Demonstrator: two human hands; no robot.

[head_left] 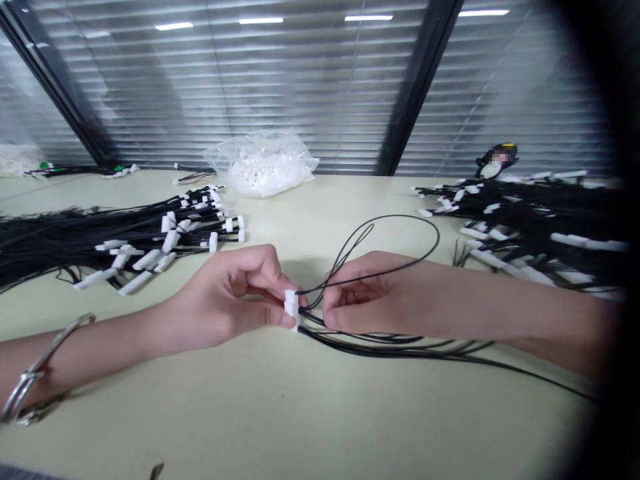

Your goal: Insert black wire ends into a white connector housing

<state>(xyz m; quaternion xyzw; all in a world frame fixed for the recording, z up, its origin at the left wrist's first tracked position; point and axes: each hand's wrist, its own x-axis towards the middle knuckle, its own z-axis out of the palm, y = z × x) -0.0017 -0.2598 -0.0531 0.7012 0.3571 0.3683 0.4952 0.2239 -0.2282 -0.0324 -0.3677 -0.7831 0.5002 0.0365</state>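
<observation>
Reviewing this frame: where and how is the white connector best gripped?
Probably by its body, between thumb and fingertips, coming from the left. The connector is a small block, and the black wires leave its right side, so the left looks freer. The left hand pinches it from there.

This seems an office-like room given over to wire-harness assembly: heaps of black cables [55,233] with white plugs [171,240] lie at both sides of the pale table [300,427], a wired connector [291,303] is held between them, and a clear bag of small white parts [270,167] sits behind. Venetian blinds [300,87], dark window frames [418,80] and bright light strips [261,21] suggest the office.
</observation>
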